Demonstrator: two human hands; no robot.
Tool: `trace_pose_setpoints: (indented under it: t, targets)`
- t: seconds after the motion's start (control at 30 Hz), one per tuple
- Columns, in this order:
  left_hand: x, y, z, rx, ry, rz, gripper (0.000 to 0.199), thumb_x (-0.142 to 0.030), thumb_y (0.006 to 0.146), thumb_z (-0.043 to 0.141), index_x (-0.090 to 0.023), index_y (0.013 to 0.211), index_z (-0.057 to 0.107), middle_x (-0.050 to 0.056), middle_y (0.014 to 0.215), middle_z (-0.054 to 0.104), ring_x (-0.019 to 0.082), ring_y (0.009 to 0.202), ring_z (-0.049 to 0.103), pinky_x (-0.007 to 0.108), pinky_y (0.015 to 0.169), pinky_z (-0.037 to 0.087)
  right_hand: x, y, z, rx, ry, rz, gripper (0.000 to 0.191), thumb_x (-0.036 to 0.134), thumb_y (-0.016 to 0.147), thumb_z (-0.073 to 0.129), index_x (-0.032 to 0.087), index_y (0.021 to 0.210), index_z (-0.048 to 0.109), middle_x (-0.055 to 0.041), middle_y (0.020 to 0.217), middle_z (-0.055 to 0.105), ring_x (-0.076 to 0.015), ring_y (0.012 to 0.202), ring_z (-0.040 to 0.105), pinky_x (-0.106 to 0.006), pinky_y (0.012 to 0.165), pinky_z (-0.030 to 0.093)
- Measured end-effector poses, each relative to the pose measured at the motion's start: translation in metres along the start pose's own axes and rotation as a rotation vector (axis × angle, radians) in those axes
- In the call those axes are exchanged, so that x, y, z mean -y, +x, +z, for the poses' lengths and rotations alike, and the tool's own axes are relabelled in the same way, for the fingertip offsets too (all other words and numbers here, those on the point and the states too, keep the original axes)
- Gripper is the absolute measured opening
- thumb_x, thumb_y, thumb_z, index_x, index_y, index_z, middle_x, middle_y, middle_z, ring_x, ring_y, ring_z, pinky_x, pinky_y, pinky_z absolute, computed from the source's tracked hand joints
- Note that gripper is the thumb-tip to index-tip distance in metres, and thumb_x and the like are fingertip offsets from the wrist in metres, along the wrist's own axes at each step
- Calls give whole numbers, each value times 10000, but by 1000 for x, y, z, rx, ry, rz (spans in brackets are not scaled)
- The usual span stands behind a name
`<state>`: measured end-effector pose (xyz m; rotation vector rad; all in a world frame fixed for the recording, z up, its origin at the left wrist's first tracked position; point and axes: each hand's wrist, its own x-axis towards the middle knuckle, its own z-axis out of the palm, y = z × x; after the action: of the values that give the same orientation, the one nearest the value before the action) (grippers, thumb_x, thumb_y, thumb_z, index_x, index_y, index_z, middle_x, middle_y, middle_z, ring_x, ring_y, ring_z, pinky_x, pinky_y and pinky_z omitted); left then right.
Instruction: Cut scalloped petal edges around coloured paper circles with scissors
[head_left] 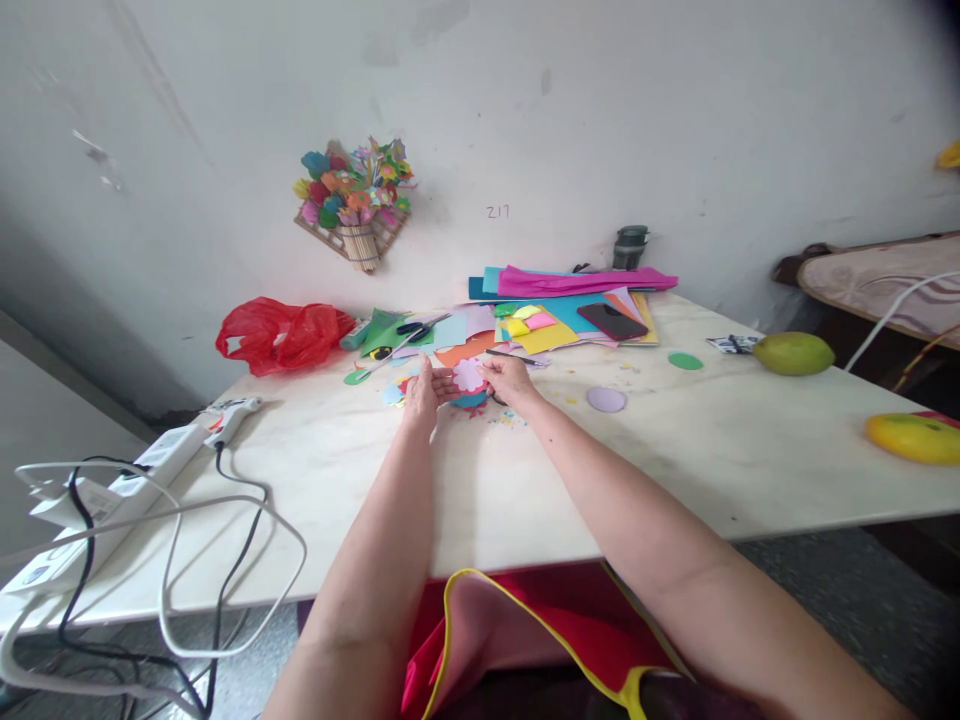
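A lilac paper flower (469,375) with a pinkish-red layer behind it is held up over the table. My right hand (510,382) pinches its right edge between thumb and fingers. On the flower's left side is my left hand (427,395), thumb raised and fingers stretched out towards it; I cannot tell whether they touch. A dark thin pen-like stick (514,356) shows just beyond my right hand, and whether it is gripped is unclear. Beneath the hands lie blue paper pieces (470,401) and small coloured scraps (506,420).
Scissors (416,328), coloured sheets (551,338) and a phone (613,321) lie at the back. A red plastic bag (281,335) is left of them. A power strip (127,490) with cables occupies the left edge. A lilac oval (606,400) and a green mango (793,353) lie right.
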<state>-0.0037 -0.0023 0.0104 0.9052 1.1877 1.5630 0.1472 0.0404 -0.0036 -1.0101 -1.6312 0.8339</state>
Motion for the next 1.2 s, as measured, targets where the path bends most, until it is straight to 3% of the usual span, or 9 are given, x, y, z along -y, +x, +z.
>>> trace_pose_setpoints:
  t: [0.17,0.3,0.5,0.67,0.8,1.2]
  targets:
    - [1,-5,1,143,79,35,503,-554,491,801,-126,679,616,17,553,596,122,510,575,245,522,505,2,-1,0,14,16,11,226,278,739,589,180,541,543,41,409,493,-120,408,517,-237,492,411]
    - [2,-8,1,212,119,54,446,-455,437,852,-132,611,596,4,566,598,104,512,560,225,506,490,6,-2,0,12,24,38,193,274,727,597,176,565,562,39,413,494,-126,423,518,-242,494,418]
    - [3,-6,1,215,103,41,435,-435,450,848,-139,585,560,-23,542,553,88,489,533,235,517,487,7,-2,1,18,112,62,58,229,697,612,174,692,594,58,459,506,-111,405,494,-225,451,406]
    - [4,-6,2,209,78,32,454,-426,424,859,-134,582,550,-25,552,548,86,506,534,236,527,490,1,-1,2,-16,84,-67,259,171,687,617,189,945,632,81,472,505,-118,440,509,-233,515,442]
    - [4,-5,2,200,45,33,463,-421,408,866,-126,589,560,-32,549,536,82,516,534,233,532,500,-3,1,2,-22,15,-114,252,166,707,605,189,954,648,69,491,518,-128,477,528,-251,567,463]
    - [5,-3,1,200,28,30,455,-409,407,870,-124,594,569,-27,564,552,84,537,540,238,555,515,0,0,0,-14,25,-64,186,169,722,600,194,900,649,62,522,562,-120,474,555,-247,580,463]
